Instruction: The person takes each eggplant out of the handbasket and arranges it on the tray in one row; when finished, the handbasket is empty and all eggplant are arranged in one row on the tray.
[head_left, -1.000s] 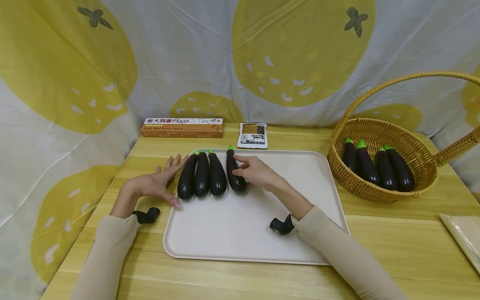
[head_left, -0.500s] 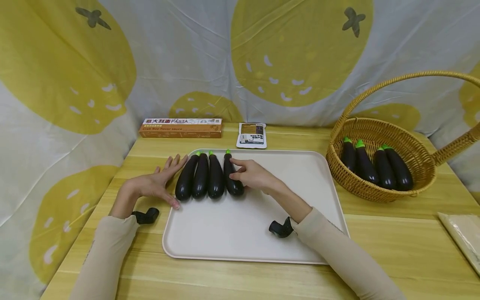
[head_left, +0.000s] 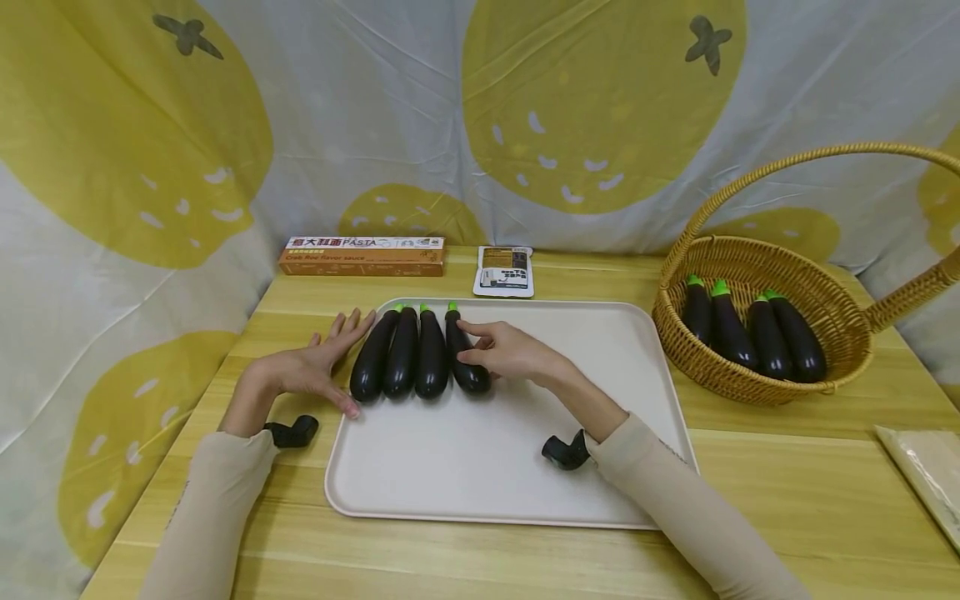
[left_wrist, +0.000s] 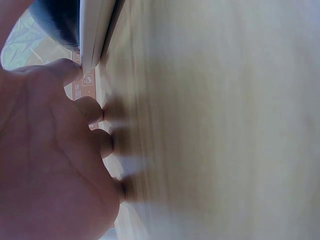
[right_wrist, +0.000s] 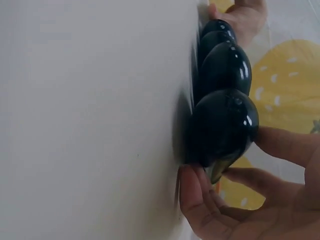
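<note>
Several dark eggplants with green tips lie side by side on the left part of the white tray (head_left: 450,467). In the head view my right hand (head_left: 513,350) holds the rightmost eggplant (head_left: 465,354), thumb on one side and fingers on the other. The right wrist view shows this same eggplant (right_wrist: 225,125) lying close against its neighbour. My left hand (head_left: 318,362) spreads its fingers at the tray's left rim, beside the leftmost eggplant (head_left: 372,358). Fingertips of that hand (left_wrist: 55,150) rest on the tabletop in the left wrist view; whether it touches the eggplant I cannot tell.
A wicker basket (head_left: 675,367) with a tall handle holds several more eggplants at the right. Behind the tray are a pasta box (head_left: 363,257) and a small pouch (head_left: 503,272). A flat plastic-wrapped packet (head_left: 926,475) lies at the right edge.
My right hand has shifted the rightmost eggplant slightly left and its tip nearer to me, narrowing the gap to the others. My left hand has stayed in place.
</note>
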